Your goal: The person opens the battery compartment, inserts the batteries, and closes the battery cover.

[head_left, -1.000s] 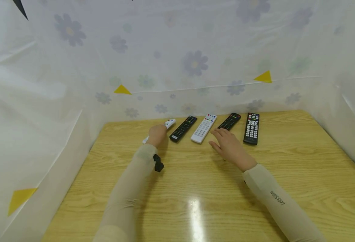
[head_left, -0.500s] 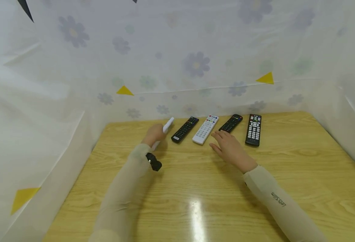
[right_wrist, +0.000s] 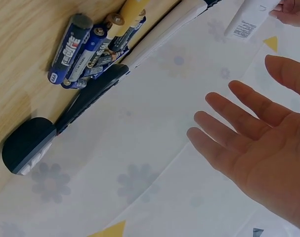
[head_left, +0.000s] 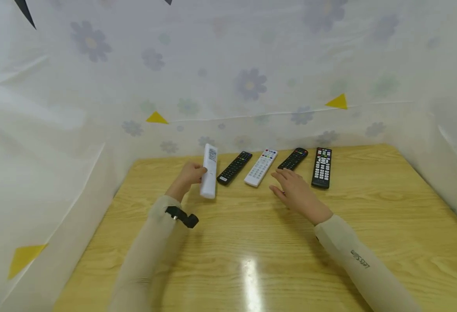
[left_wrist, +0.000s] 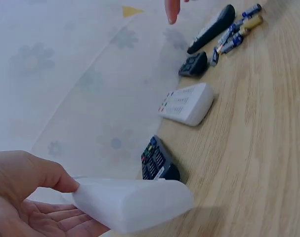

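Note:
My left hand (head_left: 191, 174) pinches a white remote control (head_left: 209, 173) by its side, thumb on top, raised off the table. Its back, with a printed label, faces up in the head view. Straight, spread fingers show on my right hand (head_left: 301, 195), which hovers in front of a black remote (head_left: 293, 158) and holds nothing. Under that hand lies a small pile of batteries (right_wrist: 93, 49), blue and yellow, hidden from the head view. Another black remote (head_left: 234, 168) and a white remote (head_left: 261, 167) lie between my hands.
One more black remote (head_left: 322, 168) lies at the right end of the row. The wooden table (head_left: 290, 268) meets a pale flowered sheet (head_left: 228, 65) at the back. Hanging sheets also stand at both sides.
My left hand has lifted the white remote from the left end of the row and turned it from buttons up to back up. My right hand has stayed put.

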Demonstrator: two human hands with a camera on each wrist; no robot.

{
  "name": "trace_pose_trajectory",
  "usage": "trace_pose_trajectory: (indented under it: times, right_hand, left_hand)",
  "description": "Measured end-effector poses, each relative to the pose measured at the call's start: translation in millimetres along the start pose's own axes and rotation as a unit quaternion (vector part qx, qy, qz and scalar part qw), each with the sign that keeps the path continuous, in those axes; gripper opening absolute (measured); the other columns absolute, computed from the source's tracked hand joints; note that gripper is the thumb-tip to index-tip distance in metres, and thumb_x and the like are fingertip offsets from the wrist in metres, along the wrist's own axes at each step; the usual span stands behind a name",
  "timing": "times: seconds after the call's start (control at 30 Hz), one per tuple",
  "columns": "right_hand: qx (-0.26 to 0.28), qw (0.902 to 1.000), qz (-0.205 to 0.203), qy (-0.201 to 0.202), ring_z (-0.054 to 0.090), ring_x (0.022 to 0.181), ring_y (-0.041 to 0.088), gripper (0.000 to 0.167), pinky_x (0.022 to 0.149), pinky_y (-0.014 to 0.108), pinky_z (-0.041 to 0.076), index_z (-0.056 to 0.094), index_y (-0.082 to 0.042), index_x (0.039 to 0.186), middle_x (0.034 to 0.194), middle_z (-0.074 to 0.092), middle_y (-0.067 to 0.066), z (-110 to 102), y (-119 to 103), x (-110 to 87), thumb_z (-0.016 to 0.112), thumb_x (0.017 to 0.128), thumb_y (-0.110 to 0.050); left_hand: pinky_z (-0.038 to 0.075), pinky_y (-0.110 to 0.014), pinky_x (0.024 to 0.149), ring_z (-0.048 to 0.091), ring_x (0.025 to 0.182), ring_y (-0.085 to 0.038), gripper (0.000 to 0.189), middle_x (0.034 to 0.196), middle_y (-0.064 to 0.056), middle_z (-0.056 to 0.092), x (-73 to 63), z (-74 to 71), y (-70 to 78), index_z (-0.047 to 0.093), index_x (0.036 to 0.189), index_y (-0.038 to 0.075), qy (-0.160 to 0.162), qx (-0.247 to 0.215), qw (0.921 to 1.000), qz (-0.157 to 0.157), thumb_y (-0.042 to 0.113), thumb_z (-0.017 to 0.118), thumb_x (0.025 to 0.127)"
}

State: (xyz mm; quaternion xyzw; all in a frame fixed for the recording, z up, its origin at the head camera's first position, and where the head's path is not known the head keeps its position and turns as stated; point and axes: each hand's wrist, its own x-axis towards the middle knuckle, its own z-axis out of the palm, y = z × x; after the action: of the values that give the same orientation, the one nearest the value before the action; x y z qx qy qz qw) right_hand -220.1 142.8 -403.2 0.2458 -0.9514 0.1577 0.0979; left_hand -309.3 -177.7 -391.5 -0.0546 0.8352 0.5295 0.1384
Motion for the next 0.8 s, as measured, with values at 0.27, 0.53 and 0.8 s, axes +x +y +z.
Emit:
trace_pose_trajectory:
  times: [0.27, 0.53, 0.8]
  right_hand:
    - [0.017, 0.9991, -0.035, 0.018, 0.042, 0.128, 0.043, 0.047, 0.106, 0.057, 0.035, 0.051, 0.006, 0.132, 0.136, 0.049, 0.027, -4.7, -7.0, 0.4, 0.06, 0.097, -0.024]
    - [0.06, 0.992, -0.096, 0.055, 0.047, 0.124, 0.039, 0.046, 0.102, 0.052, 0.041, 0.05, 0.004, 0.133, 0.133, 0.051, 0.024, -11.1, -23.5, -3.8, 0.061, 0.096, -0.021]
    - [0.135, 0.9733, -0.17, 0.076, 0.052, 0.11, 0.028, 0.057, 0.088, 0.042, 0.049, 0.05, -0.002, 0.136, 0.122, 0.053, 0.016, -20.9, -41.7, -10.2, 0.072, 0.088, -0.023]
  left_hand:
    - [0.049, -0.037, 0.097, 0.051, 0.124, -0.036, 0.045, 0.136, -0.029, 0.048, -26.4, 14.6, 3.2, 0.037, 0.139, -0.013, -0.027, -0.215, 0.9761, -0.011, 0.008, 0.047, 0.101]
    - [0.055, -0.028, 0.084, 0.06, 0.105, -0.025, 0.041, 0.136, -0.03, 0.047, -53.5, 37.6, 5.6, 0.039, 0.137, -0.014, -0.072, -0.318, 0.9449, 0.034, 0.0, 0.047, 0.099]
    - [0.053, -0.03, 0.087, 0.062, 0.1, -0.02, 0.041, 0.134, -0.031, 0.048, -79.5, 63.8, 12.6, 0.039, 0.136, -0.015, -0.142, -0.332, 0.9287, 0.086, -0.003, 0.047, 0.098]
